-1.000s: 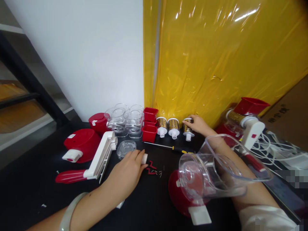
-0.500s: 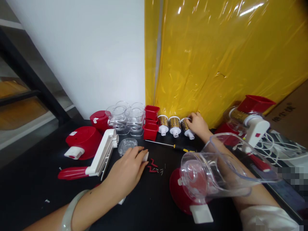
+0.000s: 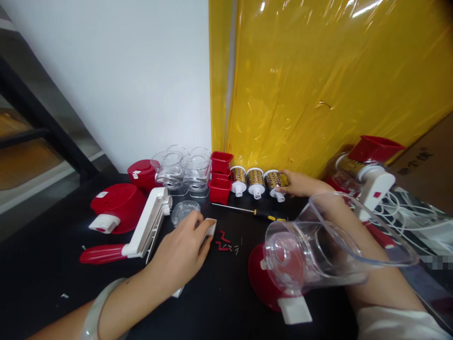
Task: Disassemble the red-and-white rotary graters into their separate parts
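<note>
My left hand (image 3: 184,248) is closed around a small white plastic piece (image 3: 211,227), mostly hidden by the fingers. Its left neighbours are a clear round disc (image 3: 184,211) and a white crank arm (image 3: 150,224) with a red handle. My right hand (image 3: 299,183) reaches to the back of the table, thumb and fingers on either side of the right-hand grater drum (image 3: 272,180). Two more drums, a middle one (image 3: 255,179) and a left one (image 3: 239,178), stand beside it. A clear grater housing (image 3: 290,255) on a red base (image 3: 257,274) stands before my right forearm.
A screwdriver (image 3: 247,210) lies below the drums. Small red parts (image 3: 222,240) and screws (image 3: 235,248) are scattered mid-table. Red hoppers (image 3: 220,189), clear housings (image 3: 196,165) and red bases (image 3: 118,205) line the back left. An assembled grater (image 3: 375,182) and white cables (image 3: 399,217) are at right.
My right hand has shifted around the right-hand drum, which now stands straighter, in line with the others. My left hand has turned slightly, showing more of the white piece.
</note>
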Motion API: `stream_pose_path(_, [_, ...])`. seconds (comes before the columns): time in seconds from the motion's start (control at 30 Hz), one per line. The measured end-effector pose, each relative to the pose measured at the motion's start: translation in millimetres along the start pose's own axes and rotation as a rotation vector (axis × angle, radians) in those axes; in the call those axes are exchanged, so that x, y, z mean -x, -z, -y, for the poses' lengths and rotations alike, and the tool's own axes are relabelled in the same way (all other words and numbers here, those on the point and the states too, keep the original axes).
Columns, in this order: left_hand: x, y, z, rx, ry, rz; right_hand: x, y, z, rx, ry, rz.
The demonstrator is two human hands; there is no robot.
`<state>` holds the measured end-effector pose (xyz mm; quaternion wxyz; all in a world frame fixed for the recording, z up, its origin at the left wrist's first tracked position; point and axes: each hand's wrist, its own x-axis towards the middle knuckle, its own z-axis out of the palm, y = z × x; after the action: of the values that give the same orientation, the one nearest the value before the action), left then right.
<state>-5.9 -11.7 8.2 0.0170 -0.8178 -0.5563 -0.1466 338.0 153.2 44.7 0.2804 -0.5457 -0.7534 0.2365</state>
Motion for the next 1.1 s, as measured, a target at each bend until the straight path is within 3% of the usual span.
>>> stream_pose_path(0.07, [-0.1, -1.5, 0.8, 0.026, -0.02, -0.011, -1.7, -2.9, 1.5, 0.134, -0.003, 0.082])
stream_pose_path(0.27, [-0.1, -2.2, 2.2, 0.09, -0.052, -0.041, -16.6, -11.1, -7.6, 0.329, -0.008, 0.058])
stream_pose_path(0.5, [-0.9, -4.9, 2.6, 0.126, -0.056, -0.043, -18.3, -13.0, -8.4, 0.428, 0.002, 0.127])
stream_pose_path(0.63, [0.9, 0.6, -1.2, 0.177, -0.124, -0.09, -17.0, 0.6, 0.1, 0.496, -0.028, 0.129])
stream_pose_path(0.73, [5.1, 14.3, -14.2, 0.318, -0.289, -0.116, -2.2, 23.2, 25.0, 0.539, -0.013, -0.013])
stream_pose_path(0.83, [8.7, 31.1, -36.8, 0.395, -0.399, 0.016, 35.1, 47.8, 72.7, 0.446, 0.099, -0.237])
stream_pose_path(0.97, [9.0, 45.2, -66.5, 0.401, -0.364, 0.31, 95.2, 65.3, 131.9, 0.384, 0.262, -0.518])
stream_pose_path(1.03, [8.8, 47.3, -75.6, 0.395, -0.317, 0.38, 112.3, 65.4, 135.4, 0.371, 0.381, -0.508])
stream_pose_path(1.1, [9.0, 47.4, -80.3, 0.411, -0.274, 0.405, 116.8, 62.0, 117.1, 0.33, 0.498, -0.421])
